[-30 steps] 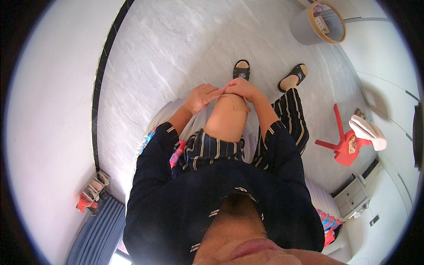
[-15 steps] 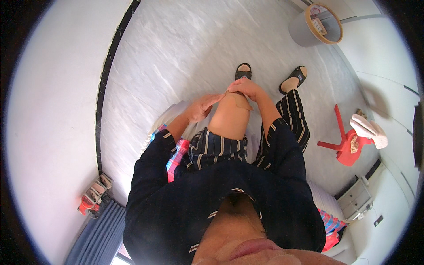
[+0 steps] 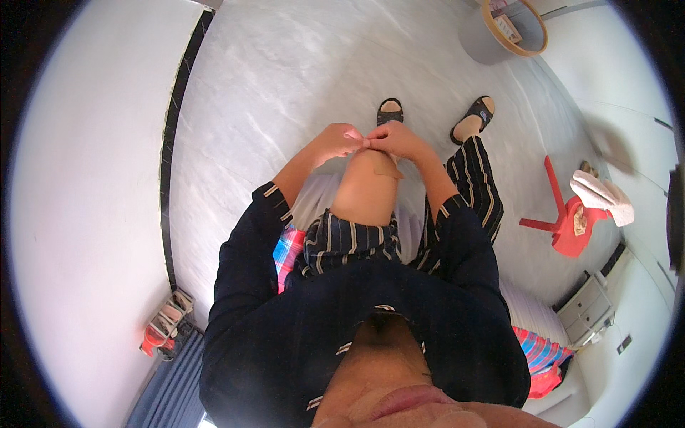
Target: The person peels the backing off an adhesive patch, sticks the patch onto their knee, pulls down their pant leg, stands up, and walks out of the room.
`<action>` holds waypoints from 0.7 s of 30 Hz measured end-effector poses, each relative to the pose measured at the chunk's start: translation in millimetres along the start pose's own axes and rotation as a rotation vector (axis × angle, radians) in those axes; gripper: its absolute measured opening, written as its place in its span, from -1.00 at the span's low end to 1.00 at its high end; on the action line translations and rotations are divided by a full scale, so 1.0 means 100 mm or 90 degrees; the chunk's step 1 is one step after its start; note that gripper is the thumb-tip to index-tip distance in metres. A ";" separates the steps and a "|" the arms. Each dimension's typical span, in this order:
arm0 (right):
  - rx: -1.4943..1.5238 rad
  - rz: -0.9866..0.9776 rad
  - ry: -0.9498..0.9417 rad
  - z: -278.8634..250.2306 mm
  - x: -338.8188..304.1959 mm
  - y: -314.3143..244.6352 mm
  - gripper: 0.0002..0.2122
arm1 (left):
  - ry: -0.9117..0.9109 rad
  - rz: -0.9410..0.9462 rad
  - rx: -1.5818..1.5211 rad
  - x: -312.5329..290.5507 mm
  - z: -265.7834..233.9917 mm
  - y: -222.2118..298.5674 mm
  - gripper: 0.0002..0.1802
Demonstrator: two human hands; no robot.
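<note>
A tan adhesive patch (image 3: 387, 166) lies across my bare, bent knee (image 3: 365, 187), with its near right corner standing off the skin. At the patch's far edge my right hand (image 3: 397, 141) is closed, fingertips pinching that edge. My left hand (image 3: 338, 141) is closed too, its thumb and fingertip meeting the right fingertips just above the knee. What the left fingers hold is too small to make out. The striped trouser leg (image 3: 349, 239) is rolled up above the knee.
Black sandals (image 3: 390, 112) are on my feet on the grey marbled floor (image 3: 285, 78). A grey bin (image 3: 489, 36) with a tan rim stands far right. To the right is a red stool (image 3: 571, 232) with pale cloth items (image 3: 599, 196). A white wall (image 3: 93, 178) runs along the left.
My left hand has moved up and right from beside the knee to meet the right hand, and its fingers have closed. The right hand has stayed at the patch's edge.
</note>
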State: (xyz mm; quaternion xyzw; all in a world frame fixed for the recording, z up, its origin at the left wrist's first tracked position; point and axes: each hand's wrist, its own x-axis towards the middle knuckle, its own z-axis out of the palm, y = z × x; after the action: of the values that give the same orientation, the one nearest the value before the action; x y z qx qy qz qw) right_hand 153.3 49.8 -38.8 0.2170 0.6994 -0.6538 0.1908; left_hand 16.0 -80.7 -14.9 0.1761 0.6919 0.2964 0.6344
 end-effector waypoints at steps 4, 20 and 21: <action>0.040 -0.008 0.047 0.06 -0.08 0.03 -0.82 | -0.035 0.015 0.048 0.10 -0.03 -0.01 -0.72; 0.083 -0.128 0.205 0.12 -0.30 0.10 -0.60 | -0.006 0.166 0.331 0.00 0.05 0.11 -0.87; 0.068 -0.142 0.229 0.13 -0.30 0.13 -0.64 | 0.037 0.219 0.355 -0.02 0.06 0.10 -0.87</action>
State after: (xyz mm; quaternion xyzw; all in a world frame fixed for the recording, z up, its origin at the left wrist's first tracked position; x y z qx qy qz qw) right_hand 185.6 36.2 -34.4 0.2615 0.7062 -0.6576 -0.0224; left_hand 21.2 -73.0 -7.2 0.4492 0.7242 0.2031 0.4823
